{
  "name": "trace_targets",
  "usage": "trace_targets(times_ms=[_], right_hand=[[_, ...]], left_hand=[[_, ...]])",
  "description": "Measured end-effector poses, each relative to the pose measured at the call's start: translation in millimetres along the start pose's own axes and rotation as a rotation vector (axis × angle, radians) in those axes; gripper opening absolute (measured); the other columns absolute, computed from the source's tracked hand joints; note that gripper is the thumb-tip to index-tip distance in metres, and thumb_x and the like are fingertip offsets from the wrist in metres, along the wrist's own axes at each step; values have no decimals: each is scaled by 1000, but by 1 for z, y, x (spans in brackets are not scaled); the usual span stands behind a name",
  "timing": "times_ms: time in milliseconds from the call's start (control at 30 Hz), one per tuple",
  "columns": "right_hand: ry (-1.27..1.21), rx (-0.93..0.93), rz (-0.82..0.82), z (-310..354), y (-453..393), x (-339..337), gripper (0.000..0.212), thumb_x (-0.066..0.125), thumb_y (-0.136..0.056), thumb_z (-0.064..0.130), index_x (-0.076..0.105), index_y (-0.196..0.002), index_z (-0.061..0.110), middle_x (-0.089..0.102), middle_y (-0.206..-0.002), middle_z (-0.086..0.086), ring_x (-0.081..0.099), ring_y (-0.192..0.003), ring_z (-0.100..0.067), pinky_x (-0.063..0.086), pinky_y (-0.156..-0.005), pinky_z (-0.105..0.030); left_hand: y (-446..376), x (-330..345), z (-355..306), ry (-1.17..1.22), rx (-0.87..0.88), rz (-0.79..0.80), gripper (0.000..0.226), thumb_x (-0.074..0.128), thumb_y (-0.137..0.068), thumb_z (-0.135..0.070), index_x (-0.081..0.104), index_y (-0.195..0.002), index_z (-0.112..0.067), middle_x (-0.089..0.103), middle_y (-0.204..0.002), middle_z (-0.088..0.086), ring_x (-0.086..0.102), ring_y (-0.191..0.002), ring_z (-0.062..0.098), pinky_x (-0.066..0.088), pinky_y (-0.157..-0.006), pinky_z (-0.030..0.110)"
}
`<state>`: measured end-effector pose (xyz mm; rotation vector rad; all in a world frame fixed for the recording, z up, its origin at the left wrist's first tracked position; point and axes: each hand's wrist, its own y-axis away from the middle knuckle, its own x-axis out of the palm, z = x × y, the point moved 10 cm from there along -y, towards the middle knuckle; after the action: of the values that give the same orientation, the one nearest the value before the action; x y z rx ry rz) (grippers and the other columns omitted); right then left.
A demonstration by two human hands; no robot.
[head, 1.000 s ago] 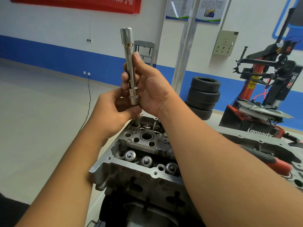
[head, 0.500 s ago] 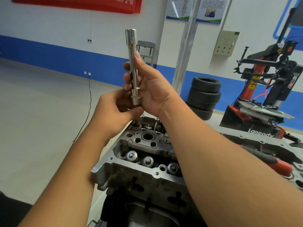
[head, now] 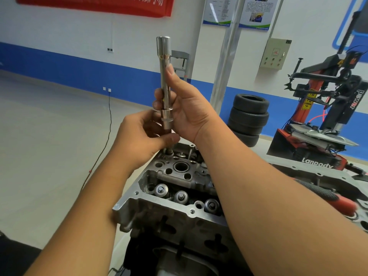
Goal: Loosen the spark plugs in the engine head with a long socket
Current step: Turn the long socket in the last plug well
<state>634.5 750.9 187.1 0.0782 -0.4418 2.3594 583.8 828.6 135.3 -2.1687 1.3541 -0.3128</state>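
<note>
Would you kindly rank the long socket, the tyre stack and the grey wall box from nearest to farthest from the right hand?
1. Long socket, in the right hand's grip.
2. Tyre stack, right of it, on the floor.
3. Wall box, up right, on the far wall.

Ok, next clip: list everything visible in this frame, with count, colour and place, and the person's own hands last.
long socket: one, silver, held upright above the engine head
engine head: one, grey metal, centre foreground
tyres: a stack of about four, black, on the floor right of centre
tyre changer: one, red and black, far right
red-handled tool: one, red and black, lying right of the engine head, blurred
control box: one, beige, on the back wall
banner: one, red, top left on the wall
posters: two, white and blue, top centre
cable: one, dark, trailing across the floor on the left
left hand: pinches the socket's lower end
right hand: grips the socket's shaft
</note>
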Motion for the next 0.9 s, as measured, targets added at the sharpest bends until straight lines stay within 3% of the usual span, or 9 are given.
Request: trace_targets(times_ms=[133, 267, 400, 567, 667, 767, 900], right_hand=[[25, -4, 5, 2, 0, 0, 36, 58, -101, 49, 61, -85, 17, 65, -73, -1, 58, -64, -18, 51, -65, -30], [-41, 21, 13, 1, 0, 3, 43, 54, -103, 50, 64, -84, 14, 63, -69, -2, 56, -60, -18, 50, -64, -28], [15, -4, 6, 2, 1, 1, 28, 66, -95, 43, 59, -85, 18, 63, -71, 0, 56, -62, -16, 50, -62, -29], [-5, 15, 24, 3, 1, 5, 38, 53, -105, 46, 63, -86, 14, 63, -70, -1, 53, -63, -18, 46, -66, -30], [-39, 29, 12, 2, 0, 4, 44, 48, -107, 48, 64, -91, 11, 62, -69, -2, 53, -62, -18, 46, -66, -29], [10, 5, -12, 3, 1, 1, 33, 59, -102, 46, 60, -92, 15, 62, -71, -1, 54, -63, -18, 48, -66, -30], [34, -20, 12, 6, 2, 4, 31, 59, -103, 42, 58, -85, 16, 61, -72, 0, 53, -62, -17, 47, -65, -30]], left_hand=[[2, 9, -3, 119, 9, 140, 27, 72, -94, 0, 69, -115, -16, 81, -94, 8, 79, -87, 27, 64, -86, 39], [1, 2, -3, 39, 10, 34, 33, 82, -83, 1, 70, -106, -19, 80, -85, 4, 79, -79, 25, 63, -87, 49], [1, -1, -3, -15, 1, -20, 38, 94, -69, -21, 71, -99, -22, 79, -79, 1, 77, -70, 19, 63, -77, 41], [1, 10, -2, 150, -5, 155, 24, 69, -97, -4, 67, -118, -15, 80, -95, 11, 79, -88, 31, 63, -89, 46], [0, 2, -2, 55, 2, 64, 31, 74, -91, 3, 68, -108, -22, 80, -86, 5, 79, -82, 24, 62, -89, 48], [1, 0, -4, 27, 14, 1, 32, 85, -81, -3, 69, -98, -25, 79, -80, 4, 78, -74, 23, 63, -84, 46], [2, 3, -6, 94, 31, 48, 29, 82, -80, -14, 72, -105, -24, 81, -88, 5, 79, -83, 25, 63, -87, 44]])
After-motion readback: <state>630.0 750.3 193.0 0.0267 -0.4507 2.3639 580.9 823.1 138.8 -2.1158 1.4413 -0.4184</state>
